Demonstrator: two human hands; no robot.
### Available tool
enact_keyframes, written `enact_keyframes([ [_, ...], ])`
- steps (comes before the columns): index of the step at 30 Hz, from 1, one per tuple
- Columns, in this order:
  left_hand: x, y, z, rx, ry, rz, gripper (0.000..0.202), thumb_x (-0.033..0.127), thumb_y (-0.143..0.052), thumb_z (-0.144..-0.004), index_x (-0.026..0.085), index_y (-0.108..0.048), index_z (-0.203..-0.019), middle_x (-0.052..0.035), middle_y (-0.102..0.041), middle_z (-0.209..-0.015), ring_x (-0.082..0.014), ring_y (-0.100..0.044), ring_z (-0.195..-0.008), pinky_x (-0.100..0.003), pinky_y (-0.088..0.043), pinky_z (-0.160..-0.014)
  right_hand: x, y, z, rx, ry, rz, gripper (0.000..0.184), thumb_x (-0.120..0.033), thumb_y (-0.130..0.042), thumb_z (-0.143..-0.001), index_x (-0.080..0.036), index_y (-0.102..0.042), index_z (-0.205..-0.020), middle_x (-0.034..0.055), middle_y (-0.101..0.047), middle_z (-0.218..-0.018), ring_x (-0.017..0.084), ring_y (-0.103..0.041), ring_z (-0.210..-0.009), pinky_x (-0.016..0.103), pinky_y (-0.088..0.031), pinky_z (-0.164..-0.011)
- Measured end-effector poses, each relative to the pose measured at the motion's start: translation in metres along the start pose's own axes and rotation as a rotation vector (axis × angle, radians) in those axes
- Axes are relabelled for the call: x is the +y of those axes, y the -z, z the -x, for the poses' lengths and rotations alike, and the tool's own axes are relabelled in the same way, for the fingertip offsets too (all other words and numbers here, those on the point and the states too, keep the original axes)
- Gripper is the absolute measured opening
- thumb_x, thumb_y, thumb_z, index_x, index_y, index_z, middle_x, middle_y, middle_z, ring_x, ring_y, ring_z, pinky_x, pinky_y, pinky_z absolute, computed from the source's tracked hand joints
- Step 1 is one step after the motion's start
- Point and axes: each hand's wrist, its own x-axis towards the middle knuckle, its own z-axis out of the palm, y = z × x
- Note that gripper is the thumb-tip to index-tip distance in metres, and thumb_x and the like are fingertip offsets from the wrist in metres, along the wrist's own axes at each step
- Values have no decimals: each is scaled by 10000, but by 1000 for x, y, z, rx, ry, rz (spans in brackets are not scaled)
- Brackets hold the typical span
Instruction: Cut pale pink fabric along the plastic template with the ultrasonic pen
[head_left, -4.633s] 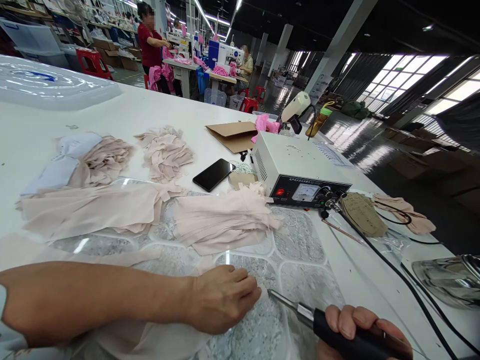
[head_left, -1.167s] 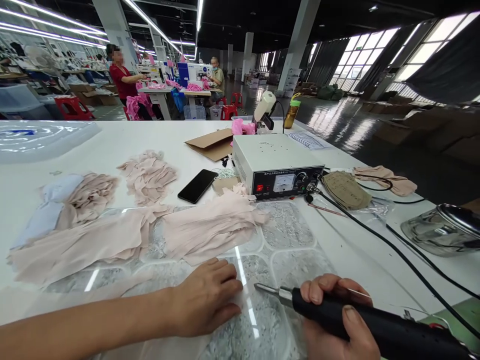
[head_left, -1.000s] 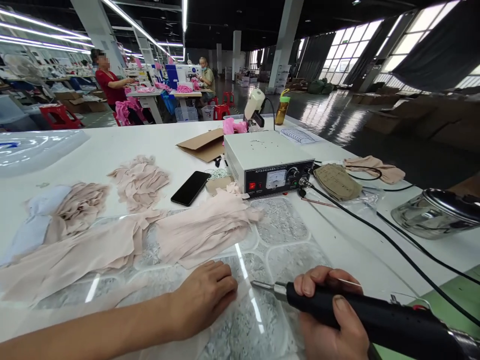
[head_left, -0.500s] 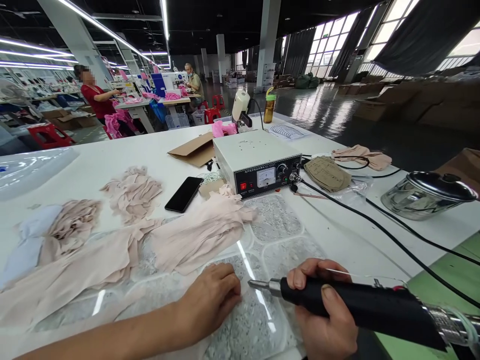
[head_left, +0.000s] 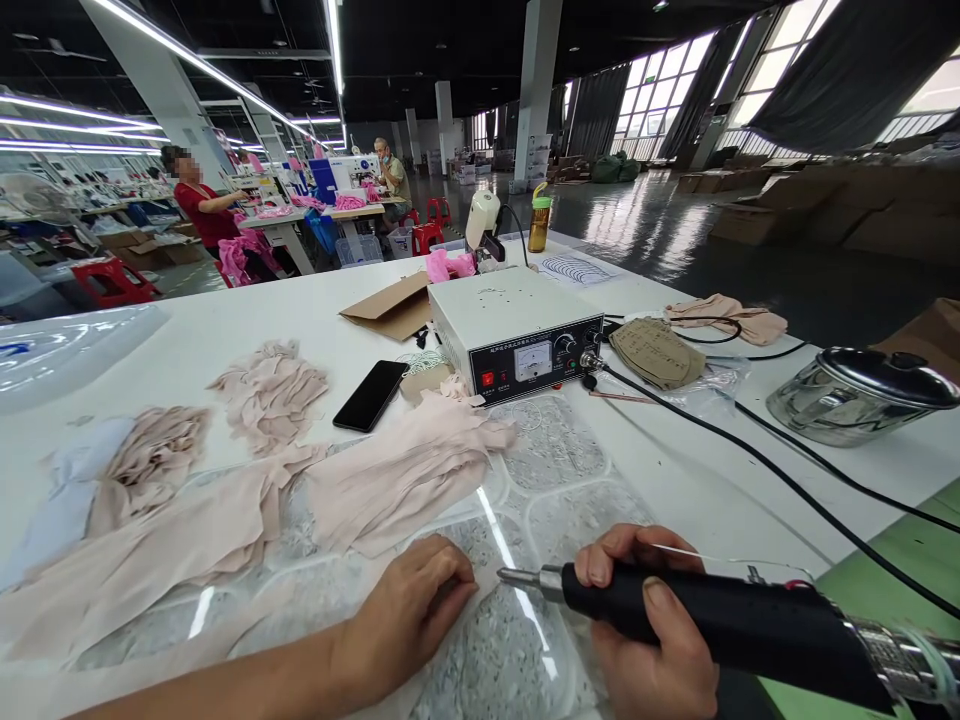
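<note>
The black handheld tool (head_left: 697,610) lies in the right hand (head_left: 652,630), fingers wrapped round the barrel and thumb along its near side, its metal tip (head_left: 525,578) pointing left over the stone-patterned sheet (head_left: 555,440). Just beside the tip is the left hand (head_left: 412,615), fingers bent inward, a bit of sheer pale cloth (head_left: 486,580) showing at the fingertips; whether they pinch it or only press it I cannot tell. Compared with the first frame, the tool lies closer to level and more of its barrel shows, with the thumb now in view. The camera has turned, so the lidded metal pot (head_left: 840,405), then cut off at the right edge, shows whole. Beyond the hands, the stack of beige cloth strips (head_left: 409,470) and the phone (head_left: 370,396) keep their places before the control box (head_left: 517,300). Its black front panel carries a line of small Chinese characters, too blurred to read surely, above a dial meter and a red switch. Handwriting on the brown card templates (head_left: 656,352) and lettering on the distant sewing machine (head_left: 356,170) are illegible.
</note>
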Motion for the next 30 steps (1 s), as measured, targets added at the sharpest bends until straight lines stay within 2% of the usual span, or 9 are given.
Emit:
enact_keyframes([
  [5,-1,-2,0,-42,-37,-102,116,122,-418,-967,196,-508,-972,-32,-588,-886,-154,-572,-773,-243,-482,-674,-1,-1,-1,6,-14,7,125,-284,-589,-764,-227,-623,-871,-13,-573,-715,122,-561,-532,297,-515,-507],
  [11,2,4,3,-125,-102,-208,170,132,-391,-994,197,-523,-1080,-50,-575,-971,-166,-572,-843,-256,-498,-742,-1,0,0,6,-6,39,144,-304,-602,-760,-241,-616,-889,-16,-566,-717,130,-553,-533,318,-512,-503],
  [18,1,13,11,-177,-248,-425,321,105,-361,-981,175,-468,-1275,-105,-575,-1001,-192,-544,-785,-297,-499,-692,-2,4,1,13,-33,54,134,-312,-586,-778,-263,-615,-899,-19,-567,-714,133,-546,-547,326,-507,-523],
  [27,5,15,4,-254,-294,-525,389,92,-426,-900,141,-437,-1286,-125,-579,-984,-228,-545,-761,-334,-475,-652,-1,4,2,68,-35,50,153,-308,-613,-741,-256,-610,-885,-21,-565,-687,125,-525,-541,301,-493,-519],
  [30,5,15,3,-274,-292,-539,443,87,-467,-880,138,-411,-1317,-121,-579,-1008,-228,-546,-771,-341,-465,-669,-4,9,2,60,-88,88,141,-318,-614,-756,-249,-607,-878,-11,-564,-686,139,-541,-563,323,-521,-528],
])
